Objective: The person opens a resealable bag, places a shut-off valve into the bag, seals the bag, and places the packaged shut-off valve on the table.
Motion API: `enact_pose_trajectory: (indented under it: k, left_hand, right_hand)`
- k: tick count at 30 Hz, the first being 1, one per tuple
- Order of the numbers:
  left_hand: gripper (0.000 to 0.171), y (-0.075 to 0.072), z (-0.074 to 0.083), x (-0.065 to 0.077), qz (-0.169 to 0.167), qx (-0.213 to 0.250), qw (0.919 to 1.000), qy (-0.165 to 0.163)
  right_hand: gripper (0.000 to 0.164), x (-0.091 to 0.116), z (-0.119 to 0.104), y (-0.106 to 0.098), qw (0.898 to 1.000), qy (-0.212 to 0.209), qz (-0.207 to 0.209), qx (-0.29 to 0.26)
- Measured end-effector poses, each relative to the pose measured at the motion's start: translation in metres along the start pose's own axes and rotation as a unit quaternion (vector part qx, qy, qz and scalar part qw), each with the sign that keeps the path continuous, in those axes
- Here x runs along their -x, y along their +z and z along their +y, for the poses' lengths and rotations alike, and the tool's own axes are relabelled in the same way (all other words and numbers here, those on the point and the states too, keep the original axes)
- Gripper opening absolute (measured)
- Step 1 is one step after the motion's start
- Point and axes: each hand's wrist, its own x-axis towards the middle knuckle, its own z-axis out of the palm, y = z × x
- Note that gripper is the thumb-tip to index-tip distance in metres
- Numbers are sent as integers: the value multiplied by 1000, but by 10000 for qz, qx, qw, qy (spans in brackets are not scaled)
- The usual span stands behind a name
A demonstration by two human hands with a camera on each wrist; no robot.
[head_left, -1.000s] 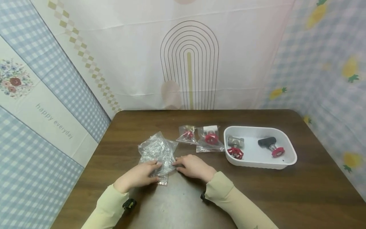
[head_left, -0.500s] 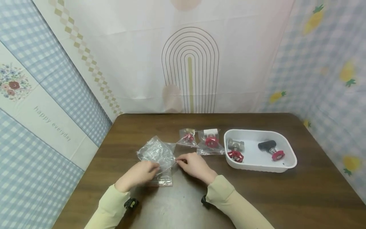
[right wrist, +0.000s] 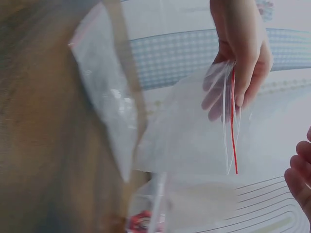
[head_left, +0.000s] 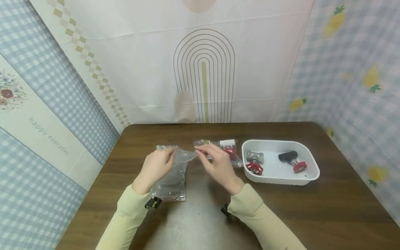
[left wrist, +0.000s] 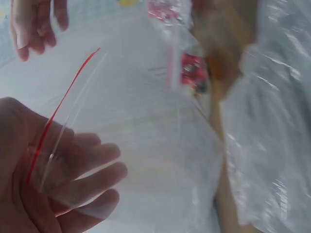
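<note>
In the head view my left hand (head_left: pixel 156 168) pinches the mouth edge of a clear zip-lock bag (head_left: pixel 185 156), raised above the table. The bag's red zip strip and thin, see-through film show in the left wrist view. My right hand (head_left: pixel 219 167) is at the bag's far corner, fingertips close to it. Both wrist views show a gap between the right fingers (left wrist: pixel 41 29) and the bag, the fingers loosely curled. More clear plastic bags (head_left: pixel 171 184) lie flat on the table below the left hand.
Two bagged valves with red handwheels lie behind my right hand; the nearer bagged valve (head_left: pixel 230 151) is partly covered by it. To the right stands a white tray (head_left: pixel 281 179) holding a metal valve (head_left: pixel 254 157) and a black-bodied valve (head_left: pixel 288 156). A patterned cloth (head_left: pixel 150 69) hangs behind the table (head_left: pixel 281 208).
Both hands have risen and moved away from me. The left hand has lifted one bag off the pile; the right hand, earlier at the bag's edge on the table, is now beside its raised corner.
</note>
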Motion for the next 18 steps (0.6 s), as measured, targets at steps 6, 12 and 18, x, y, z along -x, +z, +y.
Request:
enact_pose_trajectory:
  k: [6,12,18]
  left_hand:
    - [25,-5,22,-16,478,-143,9987,74]
    - [26,-6,53,-25,889,-51,9943,589]
    - [27,4,86,-24,1367,44,9802,1428]
  right_hand:
    - [17,-14,-10,-11,9994,-270,181,-121]
    - [17,-14,-11,-9,9983,-64,-335,469]
    - [32,-3,-7,-5,9795,748,-1097,1518]
